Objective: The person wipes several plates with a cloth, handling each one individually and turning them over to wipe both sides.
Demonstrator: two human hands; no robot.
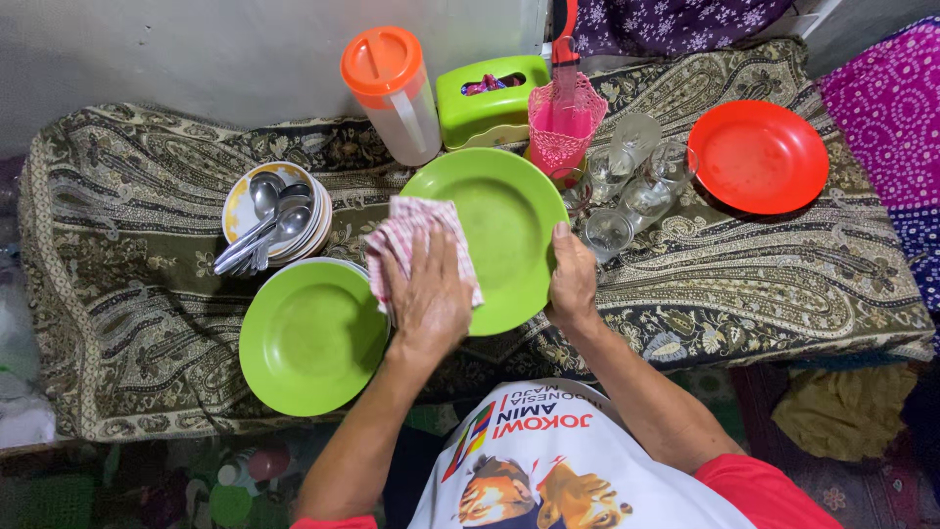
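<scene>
My right hand [573, 279] grips the right rim of a green plate [504, 220], held up over the table. My left hand [428, 294] presses a red-and-white checked cloth [406, 230] against the plate's left side. Just left of it, a second green plate [311, 338] lies on top of a stack on the table. Behind that stands a pile of cream plates [235, 211] with several metal spoons [269, 220] lying on them.
A patterned cloth [127, 255] covers the table. At the back stand an orange-lidded jug [397, 93], a green tissue box [490, 98] and a pink basket [563, 122]. Several upturned glasses [627, 186] and a red plate [757, 157] are at the right.
</scene>
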